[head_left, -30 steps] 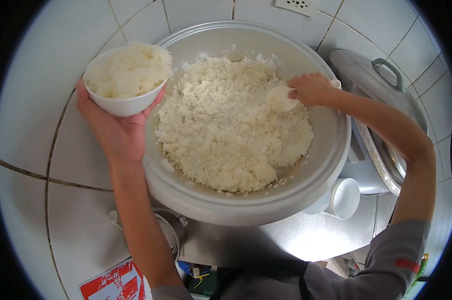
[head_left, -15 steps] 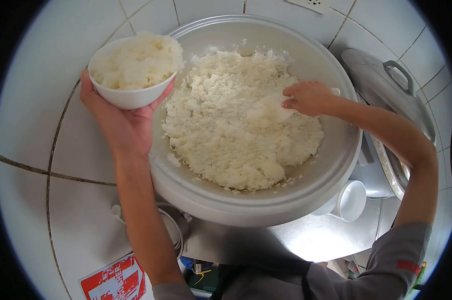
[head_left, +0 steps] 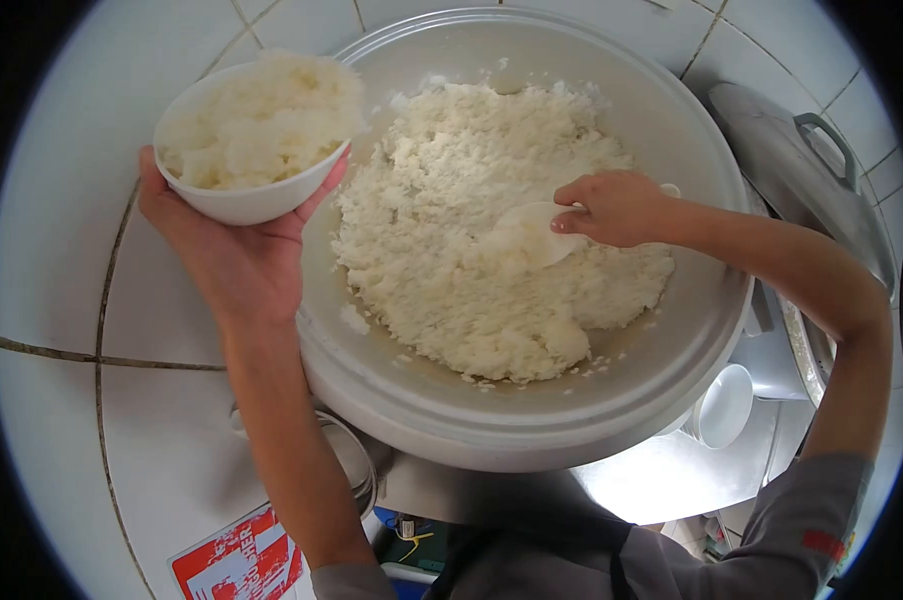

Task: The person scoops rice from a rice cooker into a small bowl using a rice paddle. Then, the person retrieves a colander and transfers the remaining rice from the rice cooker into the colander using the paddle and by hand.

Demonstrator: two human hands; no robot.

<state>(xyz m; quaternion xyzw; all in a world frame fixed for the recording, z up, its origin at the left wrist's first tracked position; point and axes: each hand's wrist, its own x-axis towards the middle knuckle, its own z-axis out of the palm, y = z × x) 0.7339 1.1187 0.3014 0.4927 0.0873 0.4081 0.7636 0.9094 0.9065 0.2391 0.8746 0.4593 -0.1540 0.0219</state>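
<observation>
Pot [head_left: 511, 455] over shiny counter [head_left: 656, 480] (tiled walls [head_left: 81, 220]).

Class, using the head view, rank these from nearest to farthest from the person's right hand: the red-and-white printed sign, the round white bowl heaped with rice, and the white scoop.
1. White scoop: gripped in the right hand.
2. Round white bowl: over to the left, held in the left hand.
3. Red-and-white printed sign: farthest, at the picture's lower left.
</observation>
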